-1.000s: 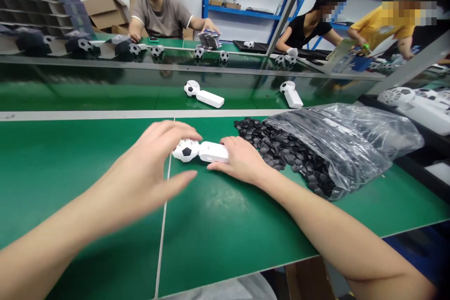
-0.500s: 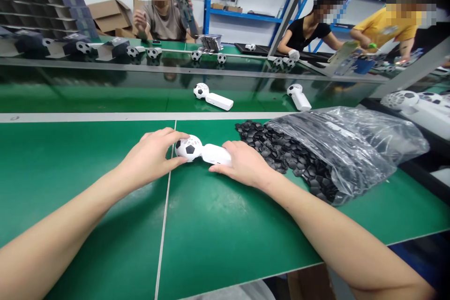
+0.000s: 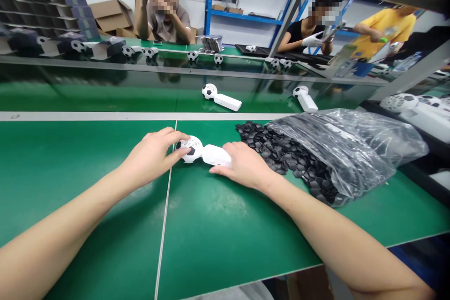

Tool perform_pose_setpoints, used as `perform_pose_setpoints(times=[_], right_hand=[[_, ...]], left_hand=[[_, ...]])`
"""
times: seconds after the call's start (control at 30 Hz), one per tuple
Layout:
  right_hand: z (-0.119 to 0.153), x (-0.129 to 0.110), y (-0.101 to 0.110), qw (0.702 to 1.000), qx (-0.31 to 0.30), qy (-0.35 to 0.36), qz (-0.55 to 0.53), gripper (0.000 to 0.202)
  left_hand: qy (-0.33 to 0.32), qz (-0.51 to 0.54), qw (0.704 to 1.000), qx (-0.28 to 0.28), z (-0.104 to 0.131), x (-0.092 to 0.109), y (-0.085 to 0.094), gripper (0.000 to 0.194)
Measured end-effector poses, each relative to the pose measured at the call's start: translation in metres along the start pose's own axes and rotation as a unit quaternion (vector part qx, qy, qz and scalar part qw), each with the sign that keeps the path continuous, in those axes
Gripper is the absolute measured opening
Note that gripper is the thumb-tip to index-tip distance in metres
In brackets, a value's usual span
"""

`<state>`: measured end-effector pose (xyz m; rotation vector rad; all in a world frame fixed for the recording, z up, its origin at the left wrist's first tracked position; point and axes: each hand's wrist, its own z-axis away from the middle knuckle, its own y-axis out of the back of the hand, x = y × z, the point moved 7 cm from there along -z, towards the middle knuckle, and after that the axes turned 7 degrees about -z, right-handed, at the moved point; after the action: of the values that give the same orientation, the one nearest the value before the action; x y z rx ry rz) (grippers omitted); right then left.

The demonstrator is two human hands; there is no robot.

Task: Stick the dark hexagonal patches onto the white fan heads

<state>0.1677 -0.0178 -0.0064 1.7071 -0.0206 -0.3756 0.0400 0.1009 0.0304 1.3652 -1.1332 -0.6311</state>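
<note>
A white handheld device [image 3: 213, 155] with a round football-patterned head lies across the green table between my hands. My left hand [image 3: 156, 152] grips the ball head at its left side, its thumb on a black patch at the front. Around the right end of the white handle, my right hand [image 3: 242, 161] is closed, fingers behind and thumb in front. Just beyond the right hand is a heap of small black pieces [image 3: 281, 147], spilling from a clear plastic bag [image 3: 365, 145].
Two similar devices [image 3: 228, 101] [image 3: 305, 99] lie on the green belt behind a pale strip. More devices stand along the far ledge. A dark tray [image 3: 422, 173] with white devices is at the right. Three people are across the line.
My left thumb has moved up onto a black patch of the ball. The devices on the belt have shifted slightly right. People across the line have moved their arms.
</note>
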Motion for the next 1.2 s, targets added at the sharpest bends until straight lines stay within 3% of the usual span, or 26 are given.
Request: perform_pose_setpoints(times=[0.93,1.2], right_hand=[[0.002,-0.003,0.001,1.0,0.003,0.009,0.025,0.055],[0.003,-0.004,0.002,1.0,0.006,0.011,0.028,0.055]], left_hand=[[-0.003,0.018,1.0,0.0,0.001,-0.006,0.002,0.03],[0.064,0.035,0.996,-0.04,-0.002,-0.015,-0.015,0.059]])
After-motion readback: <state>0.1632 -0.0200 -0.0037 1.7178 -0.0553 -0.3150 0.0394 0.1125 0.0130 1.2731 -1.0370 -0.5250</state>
